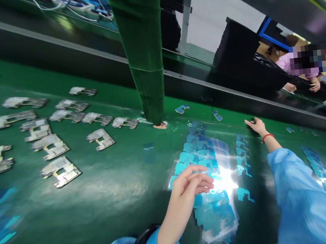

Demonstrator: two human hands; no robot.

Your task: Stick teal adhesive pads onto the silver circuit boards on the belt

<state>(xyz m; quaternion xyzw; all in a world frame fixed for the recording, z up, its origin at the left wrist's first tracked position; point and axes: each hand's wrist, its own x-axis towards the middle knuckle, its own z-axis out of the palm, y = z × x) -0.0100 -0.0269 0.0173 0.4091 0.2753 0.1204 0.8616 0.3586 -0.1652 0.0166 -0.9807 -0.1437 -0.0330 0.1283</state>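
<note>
My left hand (191, 183) hovers over a clear plastic sheet (215, 209) covered with rows of shiny blue film pieces. Its fingers are slightly bent and apart, holding nothing. Farther off to the right, my right hand (257, 127) reaches to the back of the green bench, a red band around the wrist. Thumb and fingers close around a small dark thing (252, 121) that I cannot make out. Left of that hand lie two small blue circuit boards (217, 115). Between the hands, a narrow strip of blue film pieces (242, 154) lies on the bench.
Several metal-shielded circuit boards (62, 172) are spread over the left part of the green mat (117, 212). A green-wrapped post (147, 53) rises at the back middle. More blue film lies at the far right. Beyond the dark ledge (221, 96) sits another person (299, 65).
</note>
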